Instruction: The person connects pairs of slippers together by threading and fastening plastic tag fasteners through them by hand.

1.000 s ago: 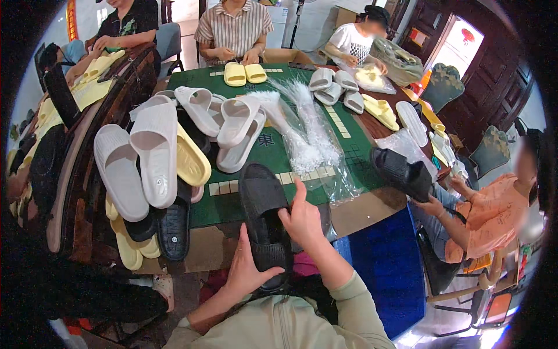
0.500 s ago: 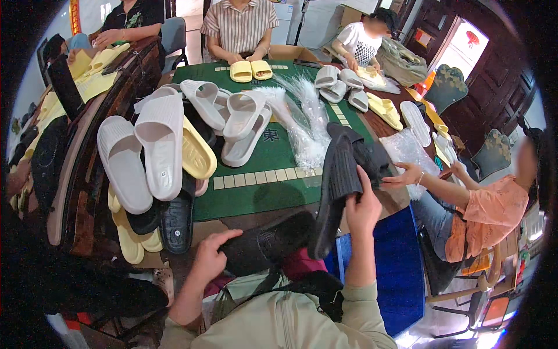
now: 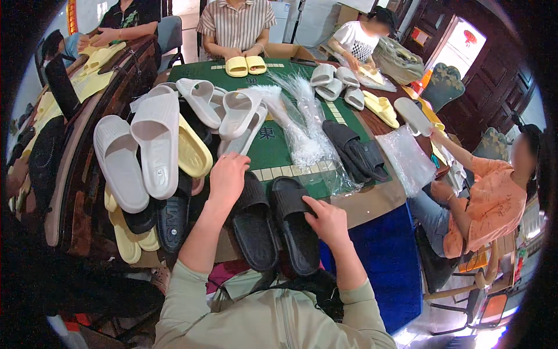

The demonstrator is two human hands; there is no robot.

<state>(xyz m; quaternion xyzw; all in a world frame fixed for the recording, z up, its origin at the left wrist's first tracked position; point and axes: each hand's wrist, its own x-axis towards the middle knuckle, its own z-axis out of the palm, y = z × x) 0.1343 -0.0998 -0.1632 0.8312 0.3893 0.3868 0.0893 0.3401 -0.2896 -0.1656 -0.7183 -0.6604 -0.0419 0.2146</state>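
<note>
Two black slide slippers lie side by side at the near table edge, soles down, toes pointing away from me. My right hand (image 3: 326, 222) pinches the strap edge of the right black slipper (image 3: 295, 232) between thumb and fingers. Beside the toe of the left black slipper (image 3: 256, 232) is my left hand (image 3: 228, 179), back up, fingers apparently loose and extended; I see nothing held in it. Just beyond its fingertips stands a pair of grey slippers (image 3: 239, 116). Another black pair (image 3: 353, 150) lies to the right on a clear plastic bag.
Large grey slippers (image 3: 156, 142) and a yellow slipper (image 3: 195, 152) crowd the left. Clear plastic bags (image 3: 308, 136) cover part of the green mat (image 3: 224, 195). Co-workers sit around; one in an orange shirt (image 3: 485, 198) touches a pale slipper (image 3: 412, 116) at right.
The black slipper in my right hand has come down beside the other, which has turned toe-away. My left hand has moved up. The orange-shirted person's hand has left the other black pair.
</note>
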